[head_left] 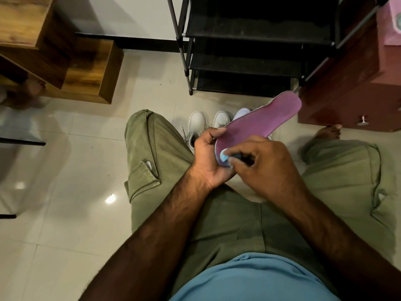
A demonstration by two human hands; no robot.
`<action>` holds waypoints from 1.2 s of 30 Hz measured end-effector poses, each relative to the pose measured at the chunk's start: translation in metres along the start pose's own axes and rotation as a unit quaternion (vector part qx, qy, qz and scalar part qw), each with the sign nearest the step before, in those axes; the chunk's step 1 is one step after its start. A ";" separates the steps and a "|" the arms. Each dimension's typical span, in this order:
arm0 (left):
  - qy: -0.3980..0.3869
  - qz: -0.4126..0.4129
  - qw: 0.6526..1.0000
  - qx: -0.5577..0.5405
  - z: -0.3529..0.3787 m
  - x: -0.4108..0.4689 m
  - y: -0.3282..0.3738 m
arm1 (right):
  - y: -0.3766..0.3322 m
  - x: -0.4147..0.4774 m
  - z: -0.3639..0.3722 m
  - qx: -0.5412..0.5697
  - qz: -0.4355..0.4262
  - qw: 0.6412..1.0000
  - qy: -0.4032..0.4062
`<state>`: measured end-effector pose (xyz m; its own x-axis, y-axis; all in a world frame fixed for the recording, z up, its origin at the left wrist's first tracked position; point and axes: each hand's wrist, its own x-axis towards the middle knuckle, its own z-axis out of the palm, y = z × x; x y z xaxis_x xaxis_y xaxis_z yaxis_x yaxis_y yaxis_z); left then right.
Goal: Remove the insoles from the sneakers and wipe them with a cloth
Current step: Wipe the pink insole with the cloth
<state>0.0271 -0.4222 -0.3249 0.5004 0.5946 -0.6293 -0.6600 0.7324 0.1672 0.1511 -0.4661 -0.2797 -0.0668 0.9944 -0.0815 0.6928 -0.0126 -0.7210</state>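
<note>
I keep the insole [256, 124] by its heel end in my left hand [208, 157], purple face up. This way the long toe part stands free, away from the fingers, and is open for wiping. The left fingers [213, 133] are curled round the heel edge and grip it firmly. My right hand [267, 164] has its fingers bent close together; they pinch a small blue cloth [223, 157] and press it on the insole, just beside the left fingers. The sneakers [197, 124] wait on the floor [65, 213] beyond the fingers, partly hidden behind the insole.
</note>
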 end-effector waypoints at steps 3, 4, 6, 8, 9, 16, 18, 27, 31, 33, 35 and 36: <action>-0.005 -0.002 1.000 -0.010 -0.002 0.000 -0.001 | 0.005 0.007 -0.009 -0.074 0.041 0.995 0.055; -0.005 -0.005 1.000 -0.007 -0.002 0.001 -0.001 | 0.004 0.008 -0.009 -0.085 0.053 0.993 0.060; -0.006 0.001 1.000 -0.001 -0.001 0.001 -0.002 | -0.002 0.003 -0.003 -0.074 0.050 0.995 0.041; 0.010 0.018 1.000 0.014 -0.002 0.004 -0.002 | -0.010 -0.005 0.006 -0.028 0.025 0.999 0.007; 0.024 0.027 0.999 0.018 -0.002 0.004 -0.001 | -0.014 -0.008 0.008 -0.006 0.014 1.000 -0.008; 0.035 0.052 0.998 0.001 0.004 -0.002 -0.002 | -0.003 0.002 -0.001 -0.080 0.054 0.994 0.054; 0.043 0.056 0.997 0.001 0.003 -0.001 -0.002 | -0.009 -0.004 0.004 -0.073 0.034 0.996 0.026; 0.015 0.075 0.997 -0.028 0.009 -0.005 -0.003 | -0.003 0.003 -0.005 -0.140 0.053 0.988 0.026; 0.022 0.080 0.996 -0.027 0.010 -0.007 -0.003 | -0.015 -0.013 0.001 -0.096 -0.005 0.994 -0.058; 0.006 0.072 0.997 -0.038 0.013 -0.010 -0.004 | -0.008 -0.005 -0.005 -0.125 0.008 0.991 -0.042; -0.009 0.075 0.996 -0.055 0.015 -0.011 -0.004 | -0.002 0.005 -0.011 -0.158 0.034 0.987 0.004; -0.006 0.080 0.995 -0.063 0.014 -0.010 -0.005 | -0.002 0.006 -0.010 -0.167 0.043 0.985 0.011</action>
<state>0.0328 -0.4270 -0.3086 0.3892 0.7050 -0.5928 -0.7963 0.5810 0.1683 0.1564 -0.4589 -0.2722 0.0150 0.9933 -0.1149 0.8929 -0.0650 -0.4456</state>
